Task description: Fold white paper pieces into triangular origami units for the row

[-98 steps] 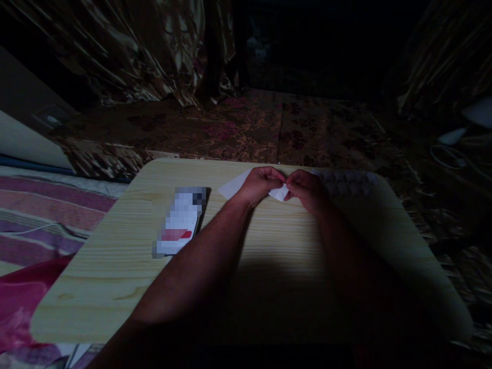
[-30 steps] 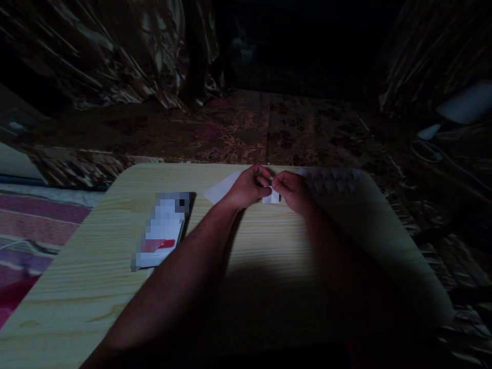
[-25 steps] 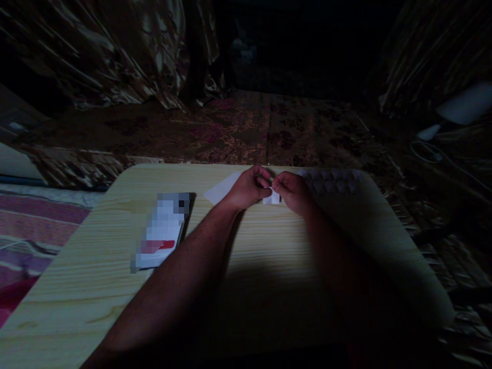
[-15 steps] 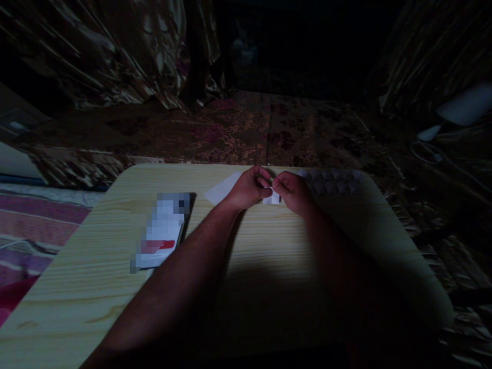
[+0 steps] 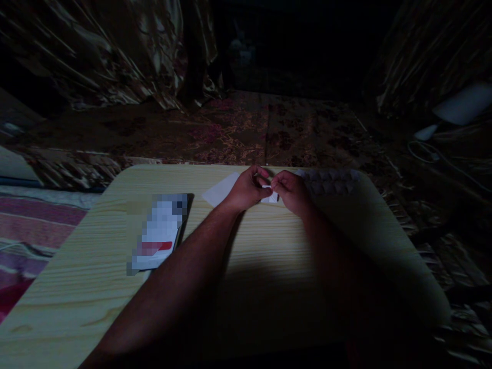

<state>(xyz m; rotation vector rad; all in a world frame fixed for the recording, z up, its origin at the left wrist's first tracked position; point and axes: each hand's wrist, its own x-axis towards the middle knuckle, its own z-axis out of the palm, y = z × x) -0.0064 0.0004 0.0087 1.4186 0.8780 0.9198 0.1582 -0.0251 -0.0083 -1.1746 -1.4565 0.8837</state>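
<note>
Paper point(image 5: 272, 197), small, white, angular, with faint creases

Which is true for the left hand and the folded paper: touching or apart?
Touching. The head view shows the thumb of the left hand lying across the folded paper, with white visible above and below.

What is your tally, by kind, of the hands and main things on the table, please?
Left hand and right hand: 2
Folded white paper: 1
Flat white paper: 1
White-and-red item: 1
Group of dim small pieces, uncounted: 1
Total: 6
</note>
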